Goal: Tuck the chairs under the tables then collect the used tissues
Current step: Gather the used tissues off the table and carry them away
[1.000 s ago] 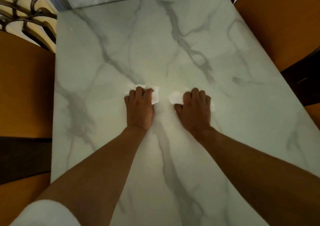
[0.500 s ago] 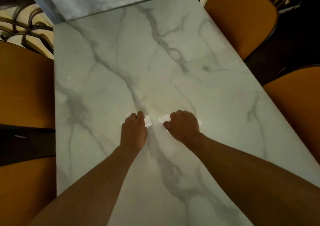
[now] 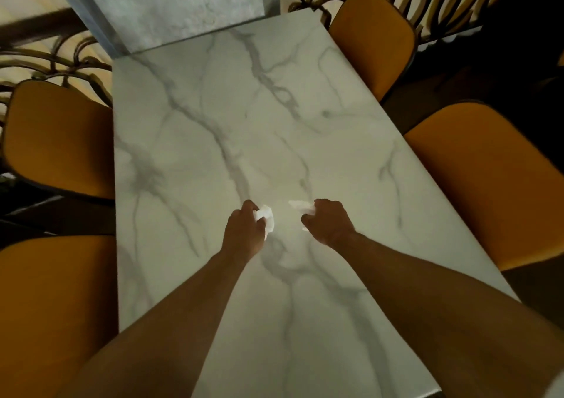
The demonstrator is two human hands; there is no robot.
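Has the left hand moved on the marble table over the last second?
Yes. The left hand, gripping a tissue, has drawn back toward the person along the table, nearer its near edge; the camera shifted too.

chairs point(image 3: 58, 138) flanking table point(image 3: 351, 184), tissues point(image 3: 265, 216) mid-table

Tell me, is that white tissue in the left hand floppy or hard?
Probably floppy: the tissue looks scrunched and creased where the left hand grips it. Likely very light too, since the curled fingers alone hold it. It looks thin, so it might tear if pulled.
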